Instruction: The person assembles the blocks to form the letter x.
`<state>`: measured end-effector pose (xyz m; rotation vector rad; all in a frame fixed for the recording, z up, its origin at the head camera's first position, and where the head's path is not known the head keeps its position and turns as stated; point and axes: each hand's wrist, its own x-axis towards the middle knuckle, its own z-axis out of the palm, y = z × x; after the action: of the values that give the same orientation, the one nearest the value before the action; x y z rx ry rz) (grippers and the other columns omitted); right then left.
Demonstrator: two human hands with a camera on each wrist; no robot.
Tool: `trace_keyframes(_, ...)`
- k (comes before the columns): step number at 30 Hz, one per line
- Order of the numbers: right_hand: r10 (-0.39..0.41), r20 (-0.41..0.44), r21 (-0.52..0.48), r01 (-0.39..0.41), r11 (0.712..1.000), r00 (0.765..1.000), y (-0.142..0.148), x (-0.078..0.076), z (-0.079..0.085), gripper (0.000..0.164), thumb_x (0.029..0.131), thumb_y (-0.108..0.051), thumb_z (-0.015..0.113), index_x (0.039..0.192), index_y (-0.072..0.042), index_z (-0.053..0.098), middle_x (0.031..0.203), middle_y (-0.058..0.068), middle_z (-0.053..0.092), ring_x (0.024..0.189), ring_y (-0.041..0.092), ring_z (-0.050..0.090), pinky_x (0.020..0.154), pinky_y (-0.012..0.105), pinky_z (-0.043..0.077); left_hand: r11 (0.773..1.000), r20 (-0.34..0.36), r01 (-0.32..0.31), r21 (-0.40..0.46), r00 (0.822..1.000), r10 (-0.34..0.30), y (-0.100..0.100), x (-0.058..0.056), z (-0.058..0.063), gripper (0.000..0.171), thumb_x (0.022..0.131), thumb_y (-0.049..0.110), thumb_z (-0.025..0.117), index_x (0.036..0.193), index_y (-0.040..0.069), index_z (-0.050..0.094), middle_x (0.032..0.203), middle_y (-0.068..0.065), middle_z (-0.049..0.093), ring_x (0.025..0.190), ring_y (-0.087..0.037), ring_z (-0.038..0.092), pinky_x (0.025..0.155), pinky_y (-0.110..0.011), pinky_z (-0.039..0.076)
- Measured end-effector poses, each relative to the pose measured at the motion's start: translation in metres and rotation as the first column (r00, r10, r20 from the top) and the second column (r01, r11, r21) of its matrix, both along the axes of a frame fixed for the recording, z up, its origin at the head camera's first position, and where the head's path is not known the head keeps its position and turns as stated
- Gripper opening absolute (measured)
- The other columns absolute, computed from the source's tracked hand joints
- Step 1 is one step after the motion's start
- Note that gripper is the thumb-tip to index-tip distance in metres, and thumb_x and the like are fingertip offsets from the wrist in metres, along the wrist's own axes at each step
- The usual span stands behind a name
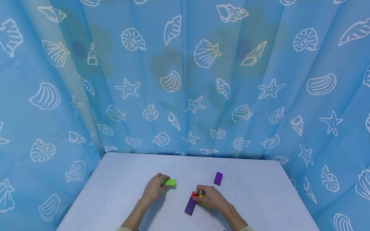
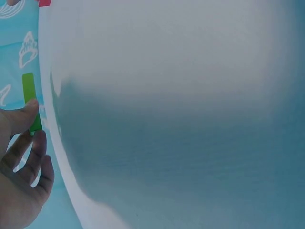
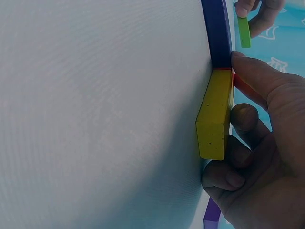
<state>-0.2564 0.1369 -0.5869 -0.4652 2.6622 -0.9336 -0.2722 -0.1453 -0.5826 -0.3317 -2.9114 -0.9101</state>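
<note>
My left hand pinches a light green block between thumb and fingers, close over the table. In the left wrist view the thumb lies across the middle of the green block. To the right, my right hand pinches a small red block, partly hidden by its fingers. The red block adjoins the upper end of a long dark purple block. A yellow block lies against them under the right hand, its end face showing in the right wrist view.
Another purple block lies farther back, beyond the right hand. All this is on a white-covered table. Blue curtains with white shells and starfish hang behind the table and along both sides.
</note>
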Motion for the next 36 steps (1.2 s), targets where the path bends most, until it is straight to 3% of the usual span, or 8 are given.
trace_keyframes(12,-0.001,-0.001,0.0,0.001,1.0,1.0,0.0,-0.001,-0.002,0.012,0.091,-0.038,0.074,0.093,-0.029,0.067,0.077,-0.008,0.058,0.071,0.012,0.05,0.061,0.027,0.037,1.0,-0.036,0.025,0.006,0.999,-0.024,0.004,0.002,-0.001,0.033,0.087,0.011,0.078,0.119,0.014,0.071,0.117,-0.005,0.067,0.11,-0.026,0.065,0.094,-0.044,0.053)
trace_keyframes(36,-0.019,0.006,0.014,0.019,1.0,1.0,-0.002,0.001,0.0,0.012,0.091,-0.037,0.074,0.093,-0.029,0.066,0.076,-0.006,0.057,0.07,0.013,0.05,0.061,0.026,0.037,1.0,0.004,0.016,0.002,1.0,-0.016,0.014,0.003,0.001,0.032,0.087,0.013,0.078,0.118,0.014,0.072,0.117,-0.005,0.066,0.109,-0.025,0.065,0.092,-0.044,0.053)
